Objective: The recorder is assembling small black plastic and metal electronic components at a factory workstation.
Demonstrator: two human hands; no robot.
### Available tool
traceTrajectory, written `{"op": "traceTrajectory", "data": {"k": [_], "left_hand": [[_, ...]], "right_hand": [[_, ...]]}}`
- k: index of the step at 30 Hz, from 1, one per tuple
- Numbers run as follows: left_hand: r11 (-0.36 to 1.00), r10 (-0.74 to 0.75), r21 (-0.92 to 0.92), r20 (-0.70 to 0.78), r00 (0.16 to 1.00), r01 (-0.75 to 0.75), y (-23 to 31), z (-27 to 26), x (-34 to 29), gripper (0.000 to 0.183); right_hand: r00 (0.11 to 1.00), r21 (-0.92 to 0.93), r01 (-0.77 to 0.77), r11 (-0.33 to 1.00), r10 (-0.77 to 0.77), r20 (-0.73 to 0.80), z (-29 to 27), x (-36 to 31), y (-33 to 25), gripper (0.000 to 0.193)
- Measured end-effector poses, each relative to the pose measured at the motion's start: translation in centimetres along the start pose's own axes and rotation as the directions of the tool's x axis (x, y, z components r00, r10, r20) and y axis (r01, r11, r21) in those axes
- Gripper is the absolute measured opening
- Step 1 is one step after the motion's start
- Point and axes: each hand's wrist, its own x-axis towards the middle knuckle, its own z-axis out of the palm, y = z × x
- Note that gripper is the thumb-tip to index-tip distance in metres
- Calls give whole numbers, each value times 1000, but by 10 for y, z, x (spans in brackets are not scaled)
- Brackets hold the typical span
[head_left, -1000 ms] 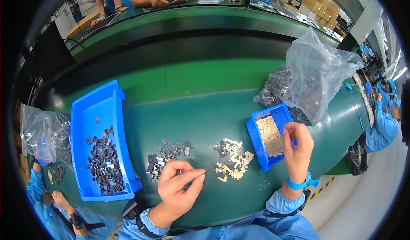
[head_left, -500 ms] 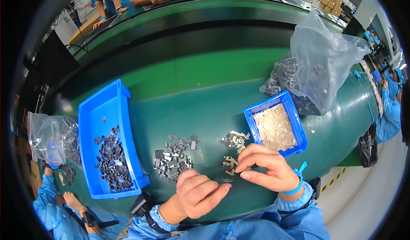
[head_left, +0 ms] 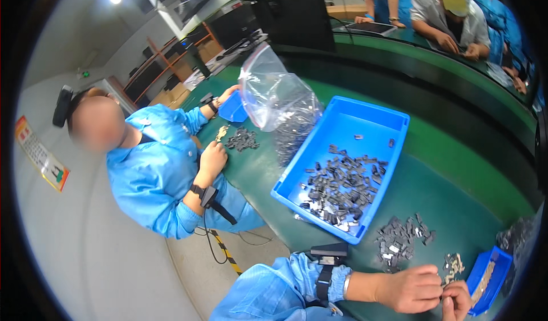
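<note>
At the lower right my left hand (head_left: 412, 289) and my right hand (head_left: 458, 301) meet, fingertips pressed close together. My left fingers are pinched on a small black part, mostly hidden between the hands. My right fingers are also closed; what they hold, if anything, is hidden. Just beyond my left hand lies a loose pile of small black parts (head_left: 399, 242). A smaller heap of thin beige pieces (head_left: 454, 265) mixed with dark ones sits beyond the fingertips. Beside my right hand stands a small blue bin (head_left: 475, 275) of flat beige pieces.
A large blue tray (head_left: 394, 118) holds many black parts. Left of it stands a clear plastic bag (head_left: 288, 112) of dark parts. A co-worker (head_left: 162, 167) in blue sits at the left, with a blue container (head_left: 233, 108) and small piles. Another dark bag (head_left: 516, 238) stands at the right edge.
My view has swung left, bringing the co-worker into sight and shifting my hands to the lower right of the picture. My hands, apart before, have come together.
</note>
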Motion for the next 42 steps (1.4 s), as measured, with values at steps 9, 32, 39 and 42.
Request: {"op": "traceTrajectory", "data": {"k": [9, 32, 39, 42], "left_hand": [[992, 128, -2, -88, 988, -129, -3, -4, 3, 9], [987, 159, 0, -42, 986, -159, 1, -4, -6, 11], [984, -147, 133, 242, 959, 118, -17, -3, -15, 14], [935, -331, 234, 294, 897, 268, -32, -15, -9, 32]], "right_hand": [[985, 238, -85, 968, 45, 169, -8, 6, 30, 8], [975, 256, -154, 954, 104, 198, -2, 1, 19, 7], [1000, -12, -19, 1000, 19, -20, 1, 5, 36, 6], [974, -138, 79, 987, -105, -199, 0, 29, 52, 13]]}}
